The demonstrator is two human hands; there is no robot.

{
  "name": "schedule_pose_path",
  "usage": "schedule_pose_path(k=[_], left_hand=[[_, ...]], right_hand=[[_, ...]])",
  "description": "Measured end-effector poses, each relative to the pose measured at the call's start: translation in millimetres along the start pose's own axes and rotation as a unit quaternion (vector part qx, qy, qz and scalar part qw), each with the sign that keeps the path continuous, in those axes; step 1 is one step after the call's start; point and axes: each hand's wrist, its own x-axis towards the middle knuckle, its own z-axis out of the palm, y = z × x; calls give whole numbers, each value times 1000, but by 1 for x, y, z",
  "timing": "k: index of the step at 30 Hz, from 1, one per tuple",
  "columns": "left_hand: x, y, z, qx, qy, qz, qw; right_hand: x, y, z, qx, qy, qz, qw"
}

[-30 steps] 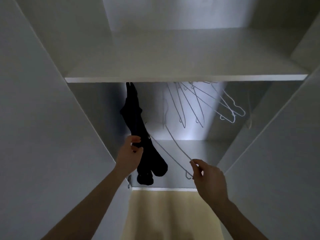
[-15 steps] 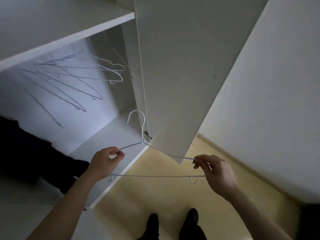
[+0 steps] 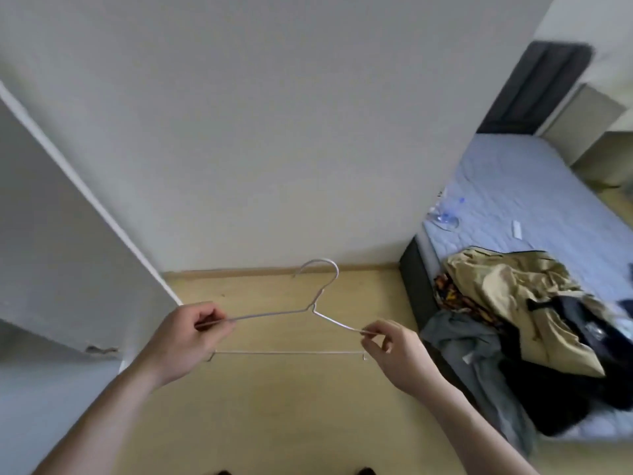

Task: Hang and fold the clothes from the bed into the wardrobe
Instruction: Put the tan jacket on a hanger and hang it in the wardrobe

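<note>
A thin white wire hanger (image 3: pixel 291 352) is held flat in front of me, hook pointing up and away. My left hand (image 3: pixel 186 339) pinches its left shoulder and my right hand (image 3: pixel 394 349) pinches its right shoulder. A pile of clothes (image 3: pixel 513 313) lies on the near corner of the bed (image 3: pixel 520 207) at the right: a tan garment on top, a grey one hanging over the edge, dark ones underneath. Only the open wardrobe door (image 3: pixel 65 241) shows at the left; the wardrobe's inside is out of view.
A plain white wall (image 3: pixel 274 132) faces me. Wooden floor (image 3: pixel 291 423) stretches between the wardrobe door and the dark bed frame (image 3: pixel 419 286). A small white object (image 3: pixel 516 229) and clear plastic (image 3: pixel 445 214) lie on the blue mattress. A dark headboard (image 3: pixel 537 87) stands at the far right.
The view has swung right, from the wardrobe's inside to the wall and bed. The hanger came off the rail and out of the wardrobe, held in both hands throughout.
</note>
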Motion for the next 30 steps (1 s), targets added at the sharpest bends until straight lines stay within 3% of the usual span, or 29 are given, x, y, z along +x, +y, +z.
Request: schedule_pose_path(k=[9, 15, 23, 30], left_hand=[[72, 163, 234, 8, -123, 85, 989], [121, 222, 329, 74, -155, 121, 978], [230, 267, 438, 135, -196, 142, 961], [309, 348, 574, 181, -334, 151, 913]], right_hand=[[-43, 179, -143, 35, 111, 59, 991], [-64, 261, -210, 60, 161, 115, 978], [-66, 359, -275, 95, 223, 237, 941], [-57, 428, -342, 113, 301, 332, 887]])
